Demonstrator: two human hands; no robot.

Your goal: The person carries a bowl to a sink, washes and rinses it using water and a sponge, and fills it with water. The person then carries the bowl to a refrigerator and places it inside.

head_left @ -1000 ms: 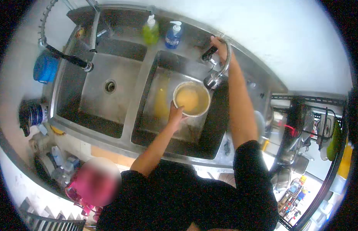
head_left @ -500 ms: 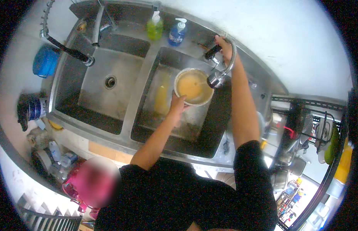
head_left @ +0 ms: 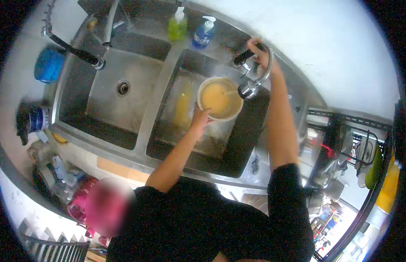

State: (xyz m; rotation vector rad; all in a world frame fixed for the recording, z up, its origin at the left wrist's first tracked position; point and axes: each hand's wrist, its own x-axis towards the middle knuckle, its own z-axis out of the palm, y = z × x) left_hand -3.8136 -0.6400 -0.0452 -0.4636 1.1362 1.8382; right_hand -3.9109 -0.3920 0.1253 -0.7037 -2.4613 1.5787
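My left hand (head_left: 201, 118) grips the near-left rim of a round bowl (head_left: 233, 114) over the right sink basin (head_left: 203, 146). Yellowish liquid fills part of the bowl, and a stream of water runs into it from the spray head (head_left: 247, 90) at its right. Behind the bowl, my right hand (head_left: 261, 51) has its fingers wrapped around the black part of the faucet (head_left: 243, 58). Something yellow (head_left: 182, 105) lies in the basin, left of the bowl.
A green soap bottle (head_left: 177, 26) and a blue soap bottle (head_left: 203, 33) stand on the sink's back ledge. At the left are a second basin (head_left: 124, 109), a hanging black hose faucet (head_left: 76, 53) and a blue container (head_left: 49, 65). Shelves with kitchenware (head_left: 364, 150) stand at the right.
The view has shifted slightly. My right hand and the spray head sit a little farther right, and the water stream into the bowl shows more clearly. My left hand keeps its hold on the bowl.
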